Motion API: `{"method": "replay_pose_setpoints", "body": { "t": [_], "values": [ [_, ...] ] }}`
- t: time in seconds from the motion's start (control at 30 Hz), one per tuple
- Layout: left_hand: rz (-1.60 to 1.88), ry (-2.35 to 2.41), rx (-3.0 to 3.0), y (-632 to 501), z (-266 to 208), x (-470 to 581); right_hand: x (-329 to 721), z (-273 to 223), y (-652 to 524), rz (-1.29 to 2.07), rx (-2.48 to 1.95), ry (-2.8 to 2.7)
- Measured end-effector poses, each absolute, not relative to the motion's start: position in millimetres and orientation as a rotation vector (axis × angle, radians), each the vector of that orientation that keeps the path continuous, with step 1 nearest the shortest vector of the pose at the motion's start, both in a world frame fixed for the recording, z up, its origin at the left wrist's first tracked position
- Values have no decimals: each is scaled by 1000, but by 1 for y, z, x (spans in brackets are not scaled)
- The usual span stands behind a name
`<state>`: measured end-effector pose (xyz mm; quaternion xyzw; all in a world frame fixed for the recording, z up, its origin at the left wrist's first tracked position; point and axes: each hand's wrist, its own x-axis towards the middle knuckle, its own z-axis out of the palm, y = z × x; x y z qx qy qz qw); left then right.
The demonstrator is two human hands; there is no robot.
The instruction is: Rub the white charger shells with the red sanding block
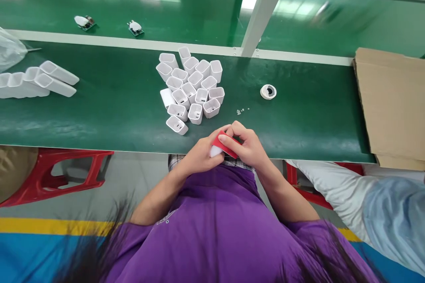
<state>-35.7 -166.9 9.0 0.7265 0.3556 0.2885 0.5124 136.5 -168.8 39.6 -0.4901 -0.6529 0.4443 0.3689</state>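
Note:
Close to my body at the bench's front edge, my left hand point(205, 152) is closed around a white plastic housing point(216, 151), most of it covered by my fingers. My right hand point(247, 143) pinches a red sheet or cloth point(227, 143) and presses it over the housing. Whether the red piece is cloth or paper, I cannot tell. Just beyond my hands, a cluster of white plastic housings point(195, 113) stands on the green bench, most with their open ends up and slots visible inside. One housing point(166, 98) among them lies on its side.
A white tape roll point(268, 92) and small clear bits point(239, 111) lie to the right. Cardboard point(393, 106) covers the right end. More white housings point(56, 80) lie at left near a plastic bag point(11, 51). Two small circuit boards point(135, 28) sit behind the rail; a person's leg point(335, 190) is at right.

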Motion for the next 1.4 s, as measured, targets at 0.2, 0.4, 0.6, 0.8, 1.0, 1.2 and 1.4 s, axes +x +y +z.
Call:
{"method": "replay_pose_setpoints", "body": {
  "t": [0.2,0.4,0.6,0.8,1.0,1.2,1.4],
  "values": [
    [613,768,1575,-158,12,-44,160,16,-164,1241,-971,-1705],
    [693,720,1382,-158,9,-44,151,13,-165,1469,-998,-1428],
    [704,676,1168,-157,8,-46,146,18,-167,1572,-991,-1208],
    [746,751,1369,-159,8,-45,141,30,-169,1244,-1169,-1588],
    [681,895,1585,-168,6,-38,137,39,-172,1035,-1323,-1715],
    [651,935,1691,-172,6,-33,129,44,-165,1082,-1443,-1708],
    [852,801,1738,-172,-5,-34,131,40,-164,1216,-1370,-1315]
  ]
}}
